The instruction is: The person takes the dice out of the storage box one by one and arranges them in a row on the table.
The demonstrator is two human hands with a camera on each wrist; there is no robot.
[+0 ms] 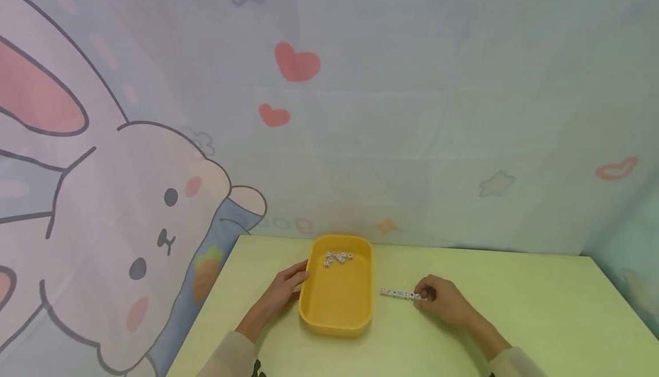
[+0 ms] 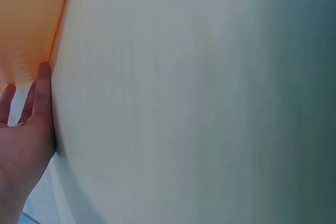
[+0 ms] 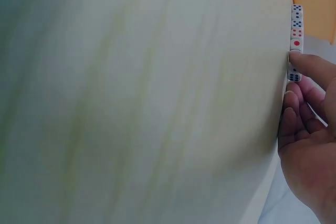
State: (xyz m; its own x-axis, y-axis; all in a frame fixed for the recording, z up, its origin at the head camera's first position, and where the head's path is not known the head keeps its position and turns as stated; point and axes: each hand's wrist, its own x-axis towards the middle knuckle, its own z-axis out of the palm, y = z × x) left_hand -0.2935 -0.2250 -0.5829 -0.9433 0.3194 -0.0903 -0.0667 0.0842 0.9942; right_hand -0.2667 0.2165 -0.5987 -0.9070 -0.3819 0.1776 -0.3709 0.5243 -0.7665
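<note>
A yellow tray (image 1: 337,305) lies on the table, with several small white dice (image 1: 340,257) loosely gathered near its far end. My left hand (image 1: 284,286) rests against the tray's left side, its fingers fairly straight along the wall in the left wrist view. To the right of the tray, several dice stand side by side in a straight row (image 1: 393,293). My right hand (image 1: 445,301) pinches a die (image 3: 294,77) at the row's right end between thumb and forefinger. Red and blue pips show on the row in the right wrist view; my thumb partly covers it.
The pale green table (image 1: 530,302) extends to both sides of the tray. Behind its far edge hangs a cloth backdrop (image 1: 412,108) printed with hearts, stars and a large rabbit.
</note>
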